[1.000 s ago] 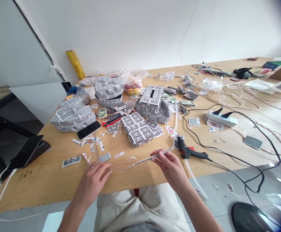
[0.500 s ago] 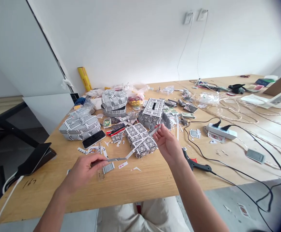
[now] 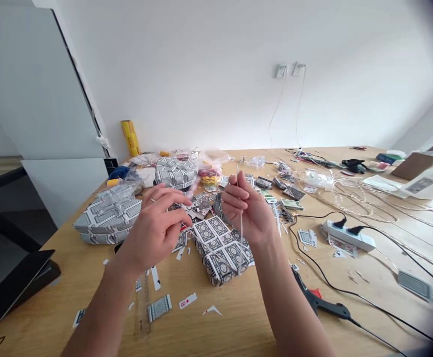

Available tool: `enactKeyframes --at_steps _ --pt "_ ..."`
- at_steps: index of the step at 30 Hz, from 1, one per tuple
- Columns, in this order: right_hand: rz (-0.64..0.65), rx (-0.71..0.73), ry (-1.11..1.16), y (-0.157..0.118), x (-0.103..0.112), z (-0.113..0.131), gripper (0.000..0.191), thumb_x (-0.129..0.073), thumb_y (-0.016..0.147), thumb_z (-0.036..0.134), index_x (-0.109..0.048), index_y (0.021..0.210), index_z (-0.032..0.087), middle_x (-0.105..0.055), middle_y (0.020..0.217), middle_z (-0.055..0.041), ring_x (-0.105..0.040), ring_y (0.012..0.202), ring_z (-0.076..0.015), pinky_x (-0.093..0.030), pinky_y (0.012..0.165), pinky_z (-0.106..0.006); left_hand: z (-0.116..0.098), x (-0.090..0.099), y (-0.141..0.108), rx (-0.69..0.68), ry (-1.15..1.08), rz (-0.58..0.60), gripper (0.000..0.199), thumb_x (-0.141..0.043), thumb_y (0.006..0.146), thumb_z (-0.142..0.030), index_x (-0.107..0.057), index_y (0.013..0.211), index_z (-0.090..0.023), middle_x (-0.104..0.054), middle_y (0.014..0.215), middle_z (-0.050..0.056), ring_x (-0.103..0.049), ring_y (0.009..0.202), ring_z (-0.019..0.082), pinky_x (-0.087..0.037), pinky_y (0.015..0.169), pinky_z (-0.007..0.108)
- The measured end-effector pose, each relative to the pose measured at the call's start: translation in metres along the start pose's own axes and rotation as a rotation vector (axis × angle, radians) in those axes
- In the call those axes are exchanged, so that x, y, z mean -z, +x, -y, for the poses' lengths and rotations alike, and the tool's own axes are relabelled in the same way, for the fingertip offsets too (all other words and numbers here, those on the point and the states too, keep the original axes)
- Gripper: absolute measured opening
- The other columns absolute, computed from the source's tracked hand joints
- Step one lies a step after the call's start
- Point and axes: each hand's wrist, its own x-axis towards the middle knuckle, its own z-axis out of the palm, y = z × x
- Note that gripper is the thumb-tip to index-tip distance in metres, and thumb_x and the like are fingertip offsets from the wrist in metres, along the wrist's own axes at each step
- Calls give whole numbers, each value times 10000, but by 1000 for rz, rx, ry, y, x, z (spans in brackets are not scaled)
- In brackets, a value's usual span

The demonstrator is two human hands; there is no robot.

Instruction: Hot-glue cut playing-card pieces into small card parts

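Observation:
My right hand is closed on a thin pale strip, seen nearly edge-on. The strip pokes out above the fingertips and hangs down in front of a box covered with grey-and-white playing cards. My left hand, a ring on one finger, is held in the air left of that box, its fingers apart and nothing visible in them. Below it on the table are a grey patterned card piece, a cut eight of diamonds and a clear ruler.
Card-covered containers stand at the left and back. A glue gun lies at right, its cord running past a white power strip. Card scraps are scattered about. A black stand occupies the left edge.
My left hand has let go of the strip and risen, fingers spreading. The right hand has turned the strip from slanting to upright. The view has tilted up, with the box appearing lower.

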Motion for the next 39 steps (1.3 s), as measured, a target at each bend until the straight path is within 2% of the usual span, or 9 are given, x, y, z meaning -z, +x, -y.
enactKeyframes --at_steps 4,9,14,17,20,24,30,35,39 --pt "83 -121 121 2 5 -13 317 -757 1033 475 -689 855 222 -254 565 115 -130 468 -89 -191 383 -195 21 -20 -4 243 53 21 298 -495 1019 -166 -787 1010 -224 -790 1190 74 -702 1176 262 -512 1091 463" --pt "91 -207 105 5 -1 -24 396 -726 1041 560 -707 841 218 -289 545 112 -188 441 -79 -207 382 -196 29 -36 -4 603 43 540 268 -528 1056 -349 -751 972 -227 -793 889 31 -695 784 221 -441 713 322" --pt "65 -257 71 4 -2 -34 450 -667 1062 614 -699 853 217 -343 551 104 -249 439 -74 -242 399 -196 25 -74 -12 577 -26 1003 569 -513 1042 -619 -599 640 -226 -651 641 32 -547 584 198 -304 606 346" --pt "65 -261 63 3 -2 -38 449 -647 1078 602 -703 862 212 -345 550 101 -253 440 -73 -245 405 -197 24 -101 -23 542 -42 1159 623 -583 969 -703 -557 567 -228 -613 609 48 -502 559 197 -293 601 356" --pt "48 -275 46 2 -4 -40 434 -630 1090 585 -711 879 214 -346 553 94 -249 447 -84 -246 401 -207 22 -116 -30 478 -82 1144 510 -671 931 -584 -592 580 -222 -641 641 50 -524 606 201 -293 606 347" --pt "26 -304 12 2 -4 -37 409 -592 1105 566 -742 964 212 -383 591 79 -270 459 -96 -274 406 -226 20 -114 -30 418 -191 987 285 -655 920 -351 -660 669 -216 -686 694 21 -564 663 185 -299 621 329" --pt "42 -288 -15 -2 0 -36 400 -602 1089 559 -764 1031 198 -385 628 68 -311 485 -93 -291 428 -226 21 -116 -31 467 -111 1004 471 -724 906 -546 -617 600 -204 -670 671 43 -573 634 194 -286 597 341" --pt "50 -263 -64 -4 1 -38 315 -606 1063 427 -790 1036 173 -438 703 34 -352 535 -100 -353 491 -246 12 -121 -33 452 -100 928 229 -670 931 -310 -701 733 -199 -744 786 68 -660 742 214 -350 650 335" --pt "45 -242 -91 -4 0 -37 312 -587 1051 401 -799 1060 171 -444 728 23 -357 551 -105 -360 502 -245 9 -122 -32 490 -73 925 314 -690 950 -440 -707 757 -193 -760 825 90 -690 807 247 -366 666 341"
